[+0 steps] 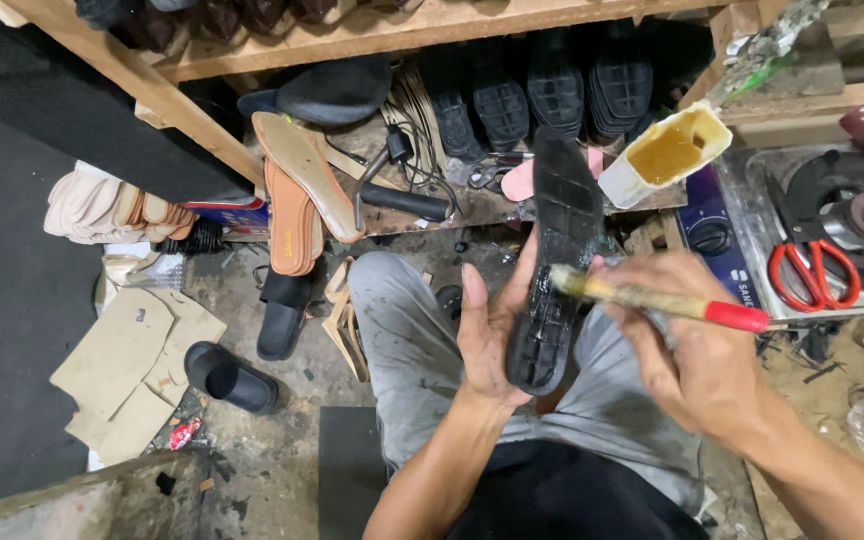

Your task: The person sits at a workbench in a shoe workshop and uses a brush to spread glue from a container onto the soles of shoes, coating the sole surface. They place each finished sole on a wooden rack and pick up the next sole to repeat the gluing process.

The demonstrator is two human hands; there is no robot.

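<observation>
1. The person's legs (422,340), in grey paint-flecked trousers, fill the lower middle of the view, knees pointing up toward a wooden shelf (372,30).
2. The left hand (492,335) rises from the bottom edge, forearm angled up and to the right, palm facing the camera. Its fingers are wrapped behind a black shoe sole (559,260), thumb lying along the sole's left edge, so the hand is closed around it.
3. The right hand (687,350) comes in from the lower right corner, wrist bent inward, fingers curled tight round a brush (652,298).
4. The shoe sole stands nearly upright above the lap, its wide end up by the shelf's front edge and its narrower end down in the left palm. It is black and glossy, with a ribbed tread pattern.
5. The brush lies almost level: a pale, glue-caked shaft with a red end pointing right, its bristle tip touching the sole's right edge about halfway up.
6. A cut-open plastic jug (667,155) of amber glue sits just right of the sole's top.
7. Red-handled scissors (812,272) lie on a metal stove (742,200) at the right edge.
8. Tan sandal soles (297,195) lean against the shelf's left post.
</observation>
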